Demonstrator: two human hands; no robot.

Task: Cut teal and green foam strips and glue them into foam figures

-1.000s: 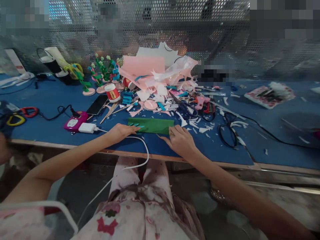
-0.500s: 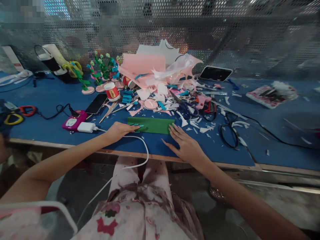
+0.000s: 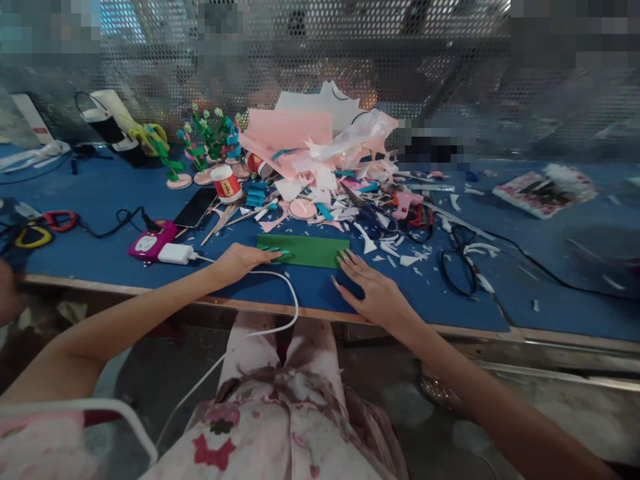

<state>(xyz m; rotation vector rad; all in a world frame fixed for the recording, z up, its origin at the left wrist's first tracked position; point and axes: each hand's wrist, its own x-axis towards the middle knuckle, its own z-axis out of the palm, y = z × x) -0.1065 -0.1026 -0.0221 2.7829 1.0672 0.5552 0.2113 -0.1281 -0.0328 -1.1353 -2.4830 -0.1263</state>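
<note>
A green rectangular sheet (image 3: pixel 306 250) lies flat on the blue table (image 3: pixel 100 193) near its front edge. My left hand (image 3: pixel 243 259) rests on the sheet's left end, fingers stretched out flat across it. My right hand (image 3: pixel 371 288) lies flat and spread on the table by the sheet's right end, its fingertips touching the sheet's corner. Neither hand holds anything.
Behind the sheet is a heap of pink and white paper scraps (image 3: pixel 310 147), small craft flowers (image 3: pixel 207 137), a red-and-white cup (image 3: pixel 226 185), a phone (image 3: pixel 195 208), a pink device (image 3: pixel 150 241) with a white charger (image 3: pixel 174 254) and cable, scissors (image 3: pixel 35 227) at left, black cables (image 3: pixel 457 260) at right.
My right hand has slid right along the sheet's lower edge, from curled at its middle to flat and spread at its right end. My left hand has stayed put.
</note>
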